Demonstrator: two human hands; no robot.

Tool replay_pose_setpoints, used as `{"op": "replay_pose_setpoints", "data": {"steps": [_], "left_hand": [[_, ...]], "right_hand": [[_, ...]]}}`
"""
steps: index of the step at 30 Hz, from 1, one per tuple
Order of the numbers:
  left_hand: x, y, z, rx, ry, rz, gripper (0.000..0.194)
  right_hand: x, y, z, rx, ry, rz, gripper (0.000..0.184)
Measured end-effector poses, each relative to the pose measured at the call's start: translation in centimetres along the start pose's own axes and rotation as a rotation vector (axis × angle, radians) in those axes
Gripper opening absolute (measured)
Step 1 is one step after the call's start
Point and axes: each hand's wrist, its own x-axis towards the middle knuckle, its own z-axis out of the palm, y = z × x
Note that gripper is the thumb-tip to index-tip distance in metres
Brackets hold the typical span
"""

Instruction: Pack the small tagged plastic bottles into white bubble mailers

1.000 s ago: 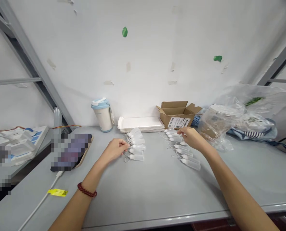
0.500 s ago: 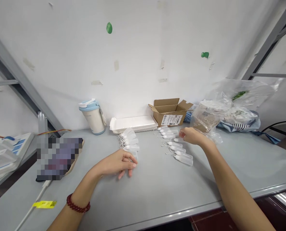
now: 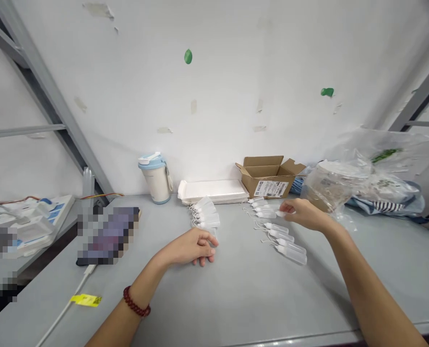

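Since a second ago, the left hand (image 3: pixel 198 246) has been brought nearer the front of the bench (image 3: pixel 243 299), further from the cardboard box (image 3: pixel 267 184), and the right hand (image 3: pixel 297 213) has been shifted a touch rightward.

So, head view, only one there is. Left fingers are loosely curled and spread, nothing visibly gripped; the nearest of the left bottles (image 3: pixel 210 224) is partly covered by them. Those are fanned out in front of the box, off to its left. On the right side, a small white piece (image 3: pixel 280 213) is pinched at the fingertips, probably part of a bottle, but mostly hidden. More right bottles (image 3: pixel 292 254) are lined up from just in front of the box toward the near edge, thin loops pointing left. White trays (image 3: pixel 216 188) are stacked beside the box, left, with a tumbler (image 3: pixel 156 184) further left.
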Motion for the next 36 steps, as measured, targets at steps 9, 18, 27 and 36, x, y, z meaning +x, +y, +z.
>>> {"op": "replay_pose_setpoints", "data": {"steps": [9,18,27,36], "left_hand": [[-0.2,0.7,0.4,0.022,0.026,-0.008,0.032],[0.0,1.0,0.4,-0.131,0.139,0.098,0.051],[-0.5,1.6,0.3,-0.206,0.253,0.129,0.032],[-0.5,2.2,0.8,-0.225,0.366,0.093,0.025]], "right_hand": [[-0.3,-5.2,3.4,0.167,0.225,-0.381,0.014],[-3.0,-10.3,7.8,0.381,0.230,-0.715,0.018],[-2.9,-10.1,8.3,0.383,0.240,-0.723,0.021],[-3.0,-10.0,7.9,0.397,0.274,-0.735,0.020]]}}
